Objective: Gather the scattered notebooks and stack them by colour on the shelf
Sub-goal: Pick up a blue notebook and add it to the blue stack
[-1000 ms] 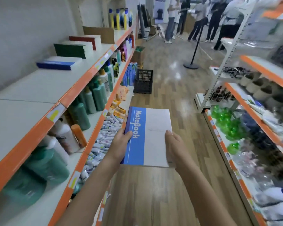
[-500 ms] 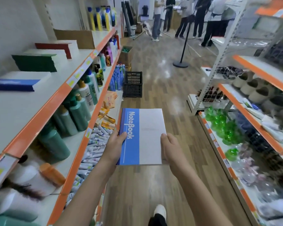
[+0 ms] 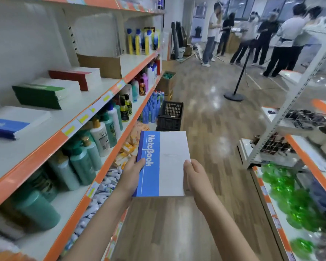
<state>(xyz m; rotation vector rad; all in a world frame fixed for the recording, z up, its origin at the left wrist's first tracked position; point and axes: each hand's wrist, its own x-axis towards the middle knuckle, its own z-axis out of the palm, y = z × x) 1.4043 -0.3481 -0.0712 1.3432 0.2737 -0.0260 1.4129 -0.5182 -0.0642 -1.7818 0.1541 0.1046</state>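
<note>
Shelf (image 3: pixel 45 147) stacks closer now; hands hold blue notebook (image 3: pixel 163 162).

Two bare forearms; no sleeves, rings or watch.

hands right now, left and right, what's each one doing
Left hand: grips the left edge of the blue notebook, thumb on the cover.
Right hand: grips the notebook's right edge, thumb on top.

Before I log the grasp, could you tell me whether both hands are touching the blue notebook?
Touching. The head view shows the left hand gripping the blue notebook at its blue spine edge, thumb on the cover, and the right hand gripping its white edge.
</note>
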